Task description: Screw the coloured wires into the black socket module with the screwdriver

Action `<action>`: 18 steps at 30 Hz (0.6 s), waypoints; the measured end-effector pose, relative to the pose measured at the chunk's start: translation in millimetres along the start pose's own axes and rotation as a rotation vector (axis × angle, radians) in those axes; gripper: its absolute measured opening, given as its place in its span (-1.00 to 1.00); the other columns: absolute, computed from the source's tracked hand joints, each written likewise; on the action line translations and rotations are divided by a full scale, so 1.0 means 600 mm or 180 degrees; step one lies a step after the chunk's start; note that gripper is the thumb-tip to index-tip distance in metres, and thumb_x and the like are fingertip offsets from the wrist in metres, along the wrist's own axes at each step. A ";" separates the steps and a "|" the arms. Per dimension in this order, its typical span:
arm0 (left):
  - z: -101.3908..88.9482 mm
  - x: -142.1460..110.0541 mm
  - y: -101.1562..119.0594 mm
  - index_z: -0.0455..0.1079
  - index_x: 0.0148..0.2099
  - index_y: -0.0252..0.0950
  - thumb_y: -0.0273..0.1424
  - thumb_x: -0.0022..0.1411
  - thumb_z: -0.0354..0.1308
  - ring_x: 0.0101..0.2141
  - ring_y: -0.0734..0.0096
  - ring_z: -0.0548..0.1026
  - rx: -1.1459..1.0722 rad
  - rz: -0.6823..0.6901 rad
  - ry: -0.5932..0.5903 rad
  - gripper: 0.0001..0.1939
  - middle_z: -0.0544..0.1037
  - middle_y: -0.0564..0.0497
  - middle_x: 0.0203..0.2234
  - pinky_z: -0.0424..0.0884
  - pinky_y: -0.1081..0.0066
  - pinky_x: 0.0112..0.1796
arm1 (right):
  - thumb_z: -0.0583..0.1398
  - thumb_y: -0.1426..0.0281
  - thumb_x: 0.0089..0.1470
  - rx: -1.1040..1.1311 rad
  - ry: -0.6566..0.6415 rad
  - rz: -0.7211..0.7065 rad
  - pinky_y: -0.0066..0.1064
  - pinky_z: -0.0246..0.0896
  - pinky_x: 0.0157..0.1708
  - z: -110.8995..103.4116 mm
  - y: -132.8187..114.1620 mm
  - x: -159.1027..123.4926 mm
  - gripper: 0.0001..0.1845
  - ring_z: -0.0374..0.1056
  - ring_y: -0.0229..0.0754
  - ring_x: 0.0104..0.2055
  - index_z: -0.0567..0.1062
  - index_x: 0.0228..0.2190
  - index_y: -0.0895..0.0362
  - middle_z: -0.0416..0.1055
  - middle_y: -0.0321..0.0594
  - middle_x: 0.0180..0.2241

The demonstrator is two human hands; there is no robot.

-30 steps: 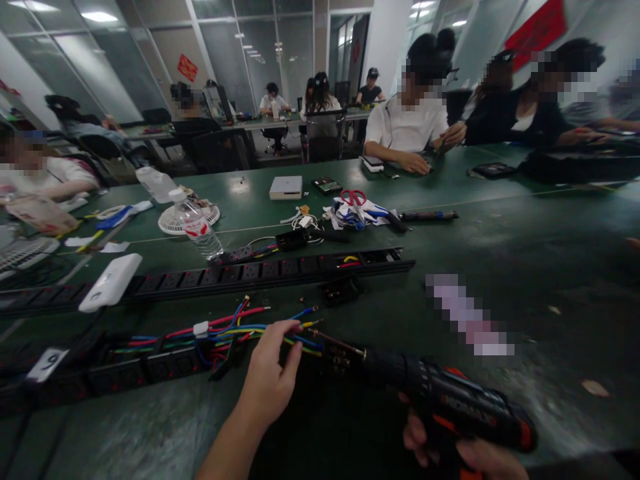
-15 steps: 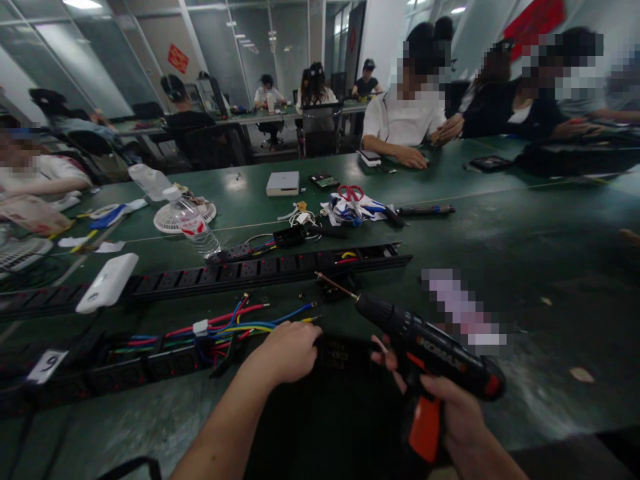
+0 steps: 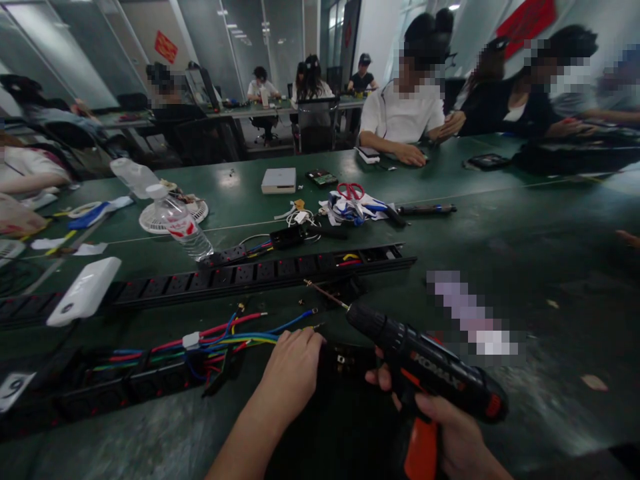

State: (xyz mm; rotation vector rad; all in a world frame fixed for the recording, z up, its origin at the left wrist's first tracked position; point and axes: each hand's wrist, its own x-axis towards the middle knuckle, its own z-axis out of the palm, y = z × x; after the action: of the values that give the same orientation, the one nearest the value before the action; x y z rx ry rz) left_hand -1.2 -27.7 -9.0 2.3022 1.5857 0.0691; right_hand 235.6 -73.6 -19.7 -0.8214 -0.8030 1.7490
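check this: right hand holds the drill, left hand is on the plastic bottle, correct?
Not quite: the head view shows the left hand by the coloured wires, away from the plastic bottle; the right hand does hold the drill.

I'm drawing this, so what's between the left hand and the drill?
In the head view, a dark part with small shiny metal pieces lies between the left hand and the drill. It's too dark to name.
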 end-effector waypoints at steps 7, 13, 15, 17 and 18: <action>-0.028 -0.006 -0.017 0.46 -0.06 -0.21 -0.41 0.33 0.03 -0.06 0.18 0.47 -0.0110 0.0139 -0.0014 -0.79 0.56 -0.05 -0.11 0.33 0.20 -0.02 | 0.28 0.20 0.01 -0.0274 0.0002 -0.0246 -0.29 0.32 0.01 0.010 -0.009 0.014 -0.52 0.46 0.01 -0.05 0.56 0.01 -0.04 0.58 -0.21 -0.26; -0.071 0.006 -0.041 0.51 -0.12 -0.17 -0.29 0.30 0.06 -0.12 0.12 0.54 0.0095 0.0022 -0.0596 -0.78 0.61 -0.06 -0.16 0.38 0.17 -0.09 | 0.25 0.22 0.04 -0.0338 -0.0136 -0.0368 -0.18 0.24 0.10 0.001 0.009 0.021 -0.48 0.43 0.05 0.02 0.51 0.07 -0.02 0.57 -0.19 -0.20; -0.078 0.014 -0.049 0.52 -0.11 -0.15 -0.27 0.30 0.06 -0.13 0.11 0.56 0.0080 -0.0003 -0.0826 -0.76 0.62 -0.07 -0.18 0.40 0.20 -0.13 | 0.26 0.24 0.03 -0.0377 -0.0175 -0.0379 -0.15 0.21 0.12 0.002 0.012 0.025 -0.47 0.42 0.08 0.04 0.50 0.08 -0.01 0.56 -0.18 -0.18; -0.079 0.020 -0.055 0.53 -0.10 -0.13 -0.26 0.29 0.06 -0.14 0.11 0.57 0.0075 -0.0001 -0.0916 -0.75 0.63 -0.06 -0.20 0.42 0.23 -0.16 | 0.27 0.24 0.03 -0.0385 -0.0208 -0.0386 -0.14 0.21 0.12 0.008 0.009 0.029 -0.49 0.44 0.08 0.01 0.52 0.05 -0.01 0.57 -0.18 -0.20; -0.076 0.022 -0.057 0.53 -0.10 -0.12 -0.26 0.29 0.07 -0.14 0.12 0.57 0.0075 -0.0016 -0.0894 -0.76 0.63 -0.06 -0.20 0.42 0.23 -0.16 | 0.28 0.24 0.03 -0.0377 -0.0221 -0.0402 -0.14 0.22 0.11 0.011 0.006 0.032 -0.51 0.44 0.06 0.00 0.53 0.03 -0.01 0.57 -0.20 -0.22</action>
State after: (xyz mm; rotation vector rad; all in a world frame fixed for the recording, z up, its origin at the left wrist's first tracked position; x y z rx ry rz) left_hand -37.4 6.8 21.6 2.2101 1.4551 -0.2640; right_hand 223.2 -57.3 -21.8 -0.7743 -0.9916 1.6377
